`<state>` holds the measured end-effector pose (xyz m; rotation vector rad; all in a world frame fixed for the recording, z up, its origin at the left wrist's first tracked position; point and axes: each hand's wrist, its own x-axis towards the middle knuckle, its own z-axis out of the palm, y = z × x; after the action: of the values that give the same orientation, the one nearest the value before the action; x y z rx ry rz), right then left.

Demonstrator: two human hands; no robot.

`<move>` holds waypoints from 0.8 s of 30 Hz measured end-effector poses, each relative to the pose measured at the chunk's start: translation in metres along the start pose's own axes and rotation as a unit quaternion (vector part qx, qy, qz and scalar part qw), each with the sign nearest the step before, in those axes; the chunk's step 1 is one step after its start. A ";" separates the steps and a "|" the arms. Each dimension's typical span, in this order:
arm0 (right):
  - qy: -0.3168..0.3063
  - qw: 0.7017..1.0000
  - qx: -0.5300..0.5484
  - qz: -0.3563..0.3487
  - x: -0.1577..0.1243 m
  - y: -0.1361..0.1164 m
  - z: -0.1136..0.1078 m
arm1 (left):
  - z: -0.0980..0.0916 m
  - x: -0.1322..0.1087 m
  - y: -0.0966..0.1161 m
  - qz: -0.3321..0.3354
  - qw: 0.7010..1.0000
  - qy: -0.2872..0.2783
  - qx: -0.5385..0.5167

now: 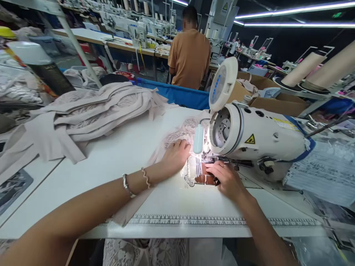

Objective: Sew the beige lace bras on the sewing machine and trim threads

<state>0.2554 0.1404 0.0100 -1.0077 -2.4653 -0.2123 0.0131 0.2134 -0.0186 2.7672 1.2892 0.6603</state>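
The white sewing machine (pixel 257 129) stands at the right, its round end cover (pixel 224 83) flipped up. My left hand (pixel 176 158) rests on pale pink lace fabric (pixel 181 133) left of the needle area, fingers curled together on the cloth. A lit pale-green lamp (pixel 198 139) hangs beside it. My right hand (pixel 226 178) is beside the presser foot, fingers pressed together and pointing left over the brown plate (pixel 204 178). What it pinches there, if anything, is hidden; something dark shows under the thumb. A fabric strip (pixel 130 208) trails from under my left forearm to the table's front edge.
A heap of pale pink lace pieces (pixel 111 107) lies on the left of the white table (pixel 94 177). A printed ruler (pixel 177 221) runs along the front edge. Papers (pixel 321 170) hang at the right. Beyond a blue cloth bin (pixel 174 92) a person (pixel 190 55) faces away.
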 end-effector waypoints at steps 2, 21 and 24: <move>-0.014 1.000 0.020 -0.002 0.002 -0.005 -0.006 | -0.002 -0.003 -0.014 -0.051 0.999 -0.003 0.014; 0.040 0.994 0.092 0.045 -0.053 -0.047 0.013 | -0.185 -0.104 -0.170 -0.442 0.861 0.133 0.212; 0.028 0.993 0.102 0.056 -0.053 -0.047 0.010 | -0.197 -0.098 -0.178 -0.446 0.862 0.124 0.206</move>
<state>0.2523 0.0765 -0.0226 -1.0315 -2.3171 0.0467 -0.2477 0.2278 0.0913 1.9078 2.7334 0.6986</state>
